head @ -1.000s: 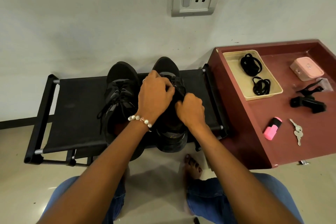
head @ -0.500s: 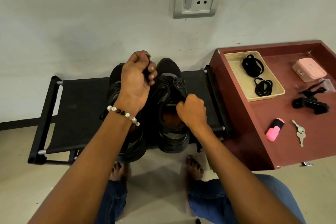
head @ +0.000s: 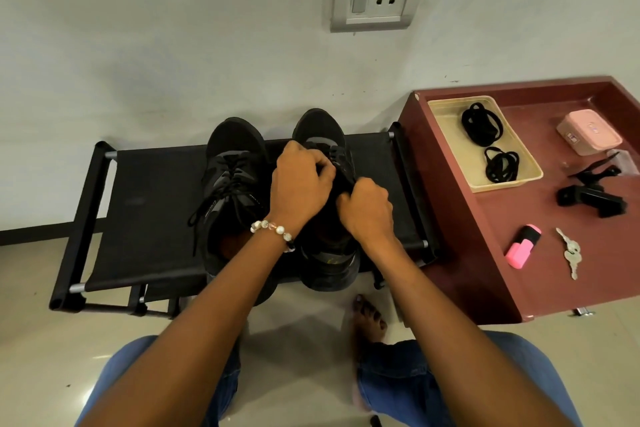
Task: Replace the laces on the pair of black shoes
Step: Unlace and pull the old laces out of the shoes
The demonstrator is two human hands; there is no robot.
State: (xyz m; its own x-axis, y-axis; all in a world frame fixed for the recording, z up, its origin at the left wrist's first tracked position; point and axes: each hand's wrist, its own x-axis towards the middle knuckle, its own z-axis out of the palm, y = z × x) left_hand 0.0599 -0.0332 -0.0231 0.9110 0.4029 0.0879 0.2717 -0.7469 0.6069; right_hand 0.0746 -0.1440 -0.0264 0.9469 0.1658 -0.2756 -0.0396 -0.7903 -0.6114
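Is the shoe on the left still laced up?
Yes. The left shoe has its lace criss-crossed up the front, loose ends hanging down.

A: What do the left hand (head: 300,188) and right hand (head: 367,210) cover?
B: The lacing and tongue of the right shoe (head: 327,204); whether the curled fingers (head: 323,172) pinch a lace cannot be told.
A: And at the frame's right edge?
B: A clear item (head: 627,163) is cut off on the red counter (head: 485,274). The pink box (head: 588,135) label is too small to read.
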